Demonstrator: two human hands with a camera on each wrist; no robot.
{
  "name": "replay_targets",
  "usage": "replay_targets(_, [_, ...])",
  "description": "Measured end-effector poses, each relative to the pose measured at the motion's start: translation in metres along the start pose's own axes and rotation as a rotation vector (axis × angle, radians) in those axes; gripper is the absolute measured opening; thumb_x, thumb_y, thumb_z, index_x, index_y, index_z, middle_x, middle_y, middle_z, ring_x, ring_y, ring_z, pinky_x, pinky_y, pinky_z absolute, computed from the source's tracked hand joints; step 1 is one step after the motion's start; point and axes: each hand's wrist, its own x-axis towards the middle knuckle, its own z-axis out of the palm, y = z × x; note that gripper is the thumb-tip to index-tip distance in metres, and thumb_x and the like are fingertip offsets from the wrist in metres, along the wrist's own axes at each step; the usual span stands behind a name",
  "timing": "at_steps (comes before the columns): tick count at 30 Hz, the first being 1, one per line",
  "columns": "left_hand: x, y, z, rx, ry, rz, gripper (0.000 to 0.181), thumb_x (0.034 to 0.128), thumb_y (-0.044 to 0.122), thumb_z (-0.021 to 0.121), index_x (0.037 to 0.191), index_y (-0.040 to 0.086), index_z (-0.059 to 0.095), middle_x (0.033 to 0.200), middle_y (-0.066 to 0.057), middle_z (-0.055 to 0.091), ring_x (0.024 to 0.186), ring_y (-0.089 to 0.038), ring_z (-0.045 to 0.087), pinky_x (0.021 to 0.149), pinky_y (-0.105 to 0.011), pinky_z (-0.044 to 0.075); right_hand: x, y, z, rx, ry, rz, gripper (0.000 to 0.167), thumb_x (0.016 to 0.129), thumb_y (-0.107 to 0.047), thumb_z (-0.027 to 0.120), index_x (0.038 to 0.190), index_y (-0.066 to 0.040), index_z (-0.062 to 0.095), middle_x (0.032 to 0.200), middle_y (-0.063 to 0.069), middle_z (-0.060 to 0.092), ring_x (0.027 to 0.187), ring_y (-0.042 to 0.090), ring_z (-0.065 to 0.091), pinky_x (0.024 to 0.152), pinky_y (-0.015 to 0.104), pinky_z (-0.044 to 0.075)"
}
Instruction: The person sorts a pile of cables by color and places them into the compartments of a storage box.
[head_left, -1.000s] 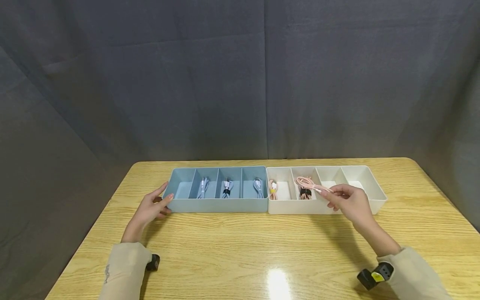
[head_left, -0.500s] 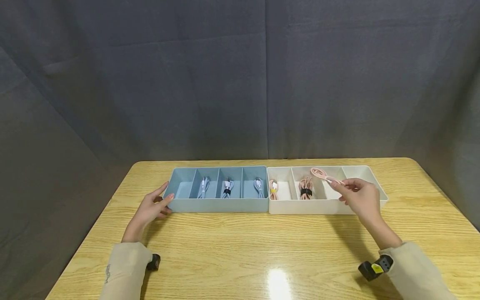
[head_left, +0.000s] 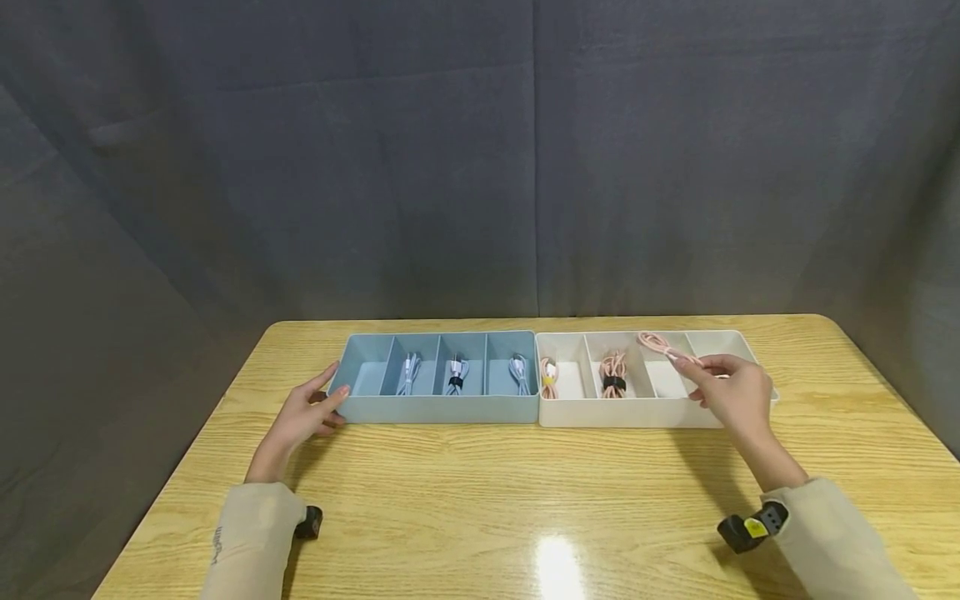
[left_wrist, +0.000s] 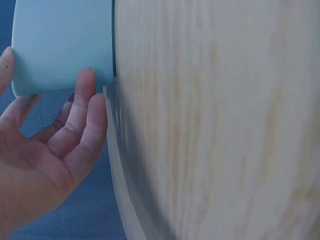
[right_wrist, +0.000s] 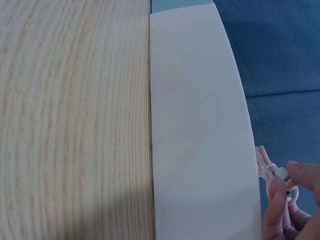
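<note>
My right hand [head_left: 737, 393] pinches a coiled pink charging cable [head_left: 657, 342] between thumb and fingers. It holds the cable above the third compartment of the white divided box [head_left: 622, 413]. In the right wrist view, the pink cable [right_wrist: 266, 167] and its white plug show beyond the box's front wall. At the left end of the blue divided box [head_left: 442, 409], my left hand [head_left: 302, 411] touches the corner with relaxed, spread fingers. The left wrist view shows those fingertips against the blue wall.
A pink cable with a yellow tie [head_left: 549, 380] and a black-tied pink bundle [head_left: 613, 375] lie in the white box. Blue cables [head_left: 408, 374] occupy three compartments of the blue box. Both boxes stand end to end on the wooden table [head_left: 450, 500], before a dark curtain [head_left: 420, 183].
My right hand has carried the pink cable rightward, from over the white box's second compartment to over the third. The left hand stays at the blue box's end.
</note>
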Motion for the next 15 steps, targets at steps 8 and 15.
replay_targets(8, [-0.001, 0.001, 0.001, 0.015, -0.003, -0.002, 0.070, 0.0916, 0.039, 0.052, 0.146, 0.011, 0.018, 0.099, -0.024, 0.052, 0.075, -0.027, 0.063, 0.065, -0.038, 0.052, 0.000, -0.003, -0.005, -0.002, 0.039, 0.048, 0.057, 0.070, -0.063, 0.064, 0.090, -0.011, 0.065, 0.075, 0.006, 0.065, 0.048, 0.014, 0.061, 0.041, 0.026, 0.046])
replay_targets(15, [0.000, 0.001, -0.001, 0.002, 0.003, -0.003, 0.069, 0.0920, 0.038, 0.052, 0.146, 0.011, 0.019, 0.098, -0.024, 0.052, 0.074, -0.026, 0.063, 0.064, -0.037, 0.052, -0.017, -0.051, -0.027, 0.028, 0.009, 0.083, 0.058, 0.072, -0.056, 0.068, 0.094, -0.003, 0.067, 0.073, 0.008, 0.067, 0.042, 0.010, 0.057, 0.034, 0.030, 0.041])
